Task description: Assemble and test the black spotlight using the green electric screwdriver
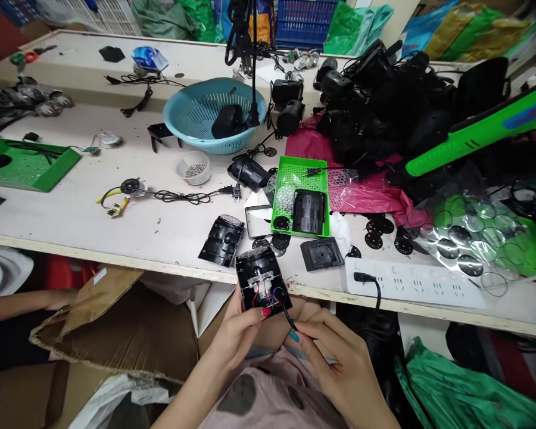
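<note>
My left hand (237, 330) is closed around an open black plastic housing (263, 279) at the table's front edge. Inside it are a clear-and-white part and thin red and blue wires, and my left thumb presses near those wires. A black cord (288, 314) leaves the housing's lower right corner. My right hand (342, 360) pinches this cord between thumb and fingers, just below the housing. Behind the housing lies another black housing shell (222, 240), hollow side up. A square black plastic piece (322, 254) sits to the right.
A green tray (274, 196) holds a black housing; a blue colander (174, 122) and a tub of screws (193, 168) stand behind. A white power strip (411, 285) runs along the right front edge. Black units (384, 113) pile up far right. Someone's arm (22, 307) shows at left.
</note>
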